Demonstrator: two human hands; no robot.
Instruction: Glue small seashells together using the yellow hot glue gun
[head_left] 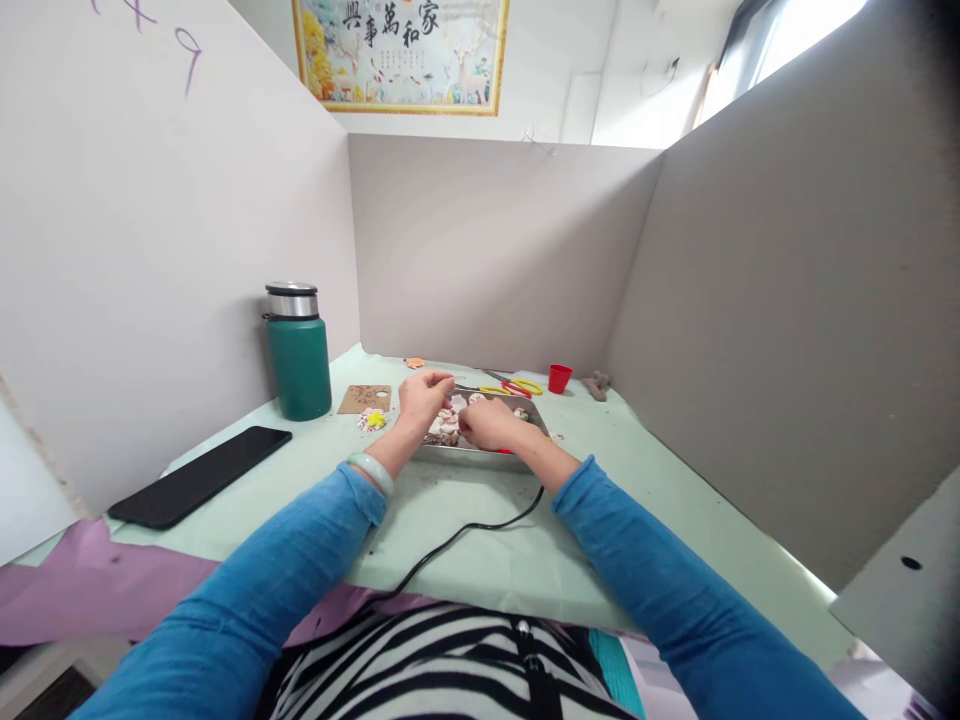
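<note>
From where I stand, both hands are at work over a shallow metal tray point(474, 457); the left hand point(421, 397) is at its left side, thumb and fingers drawn together at the tips, though I cannot tell whether anything is pinched there; the right hand point(491, 422) is curled, knuckles up, its fingertips down among small white and brown pieces point(445, 430) in the tray, and its grip is hidden from me; the 2 hands are near each other but apart. A pale bangle point(372, 471) circles the left wrist; both blue sleeves point(300, 560) stop short of the wrists.

Just left of the tray lie a flower-shaped piece with a yellow centre point(374, 420) and, behind it, a brown card point(365, 399); scissors with yellow and red handles point(529, 387) lie at the tray's far side; beyond them to the right stand a red cup point(559, 379) and a grey-brown lump point(598, 386). A black cable point(465, 528) runs from the tray's near right corner towards the person; farther left, on the pale green tablecloth point(652, 520), are a black phone point(202, 477) and an upright green bottle point(300, 367); grey partitions point(487, 240) stand on 3 sides.
</note>
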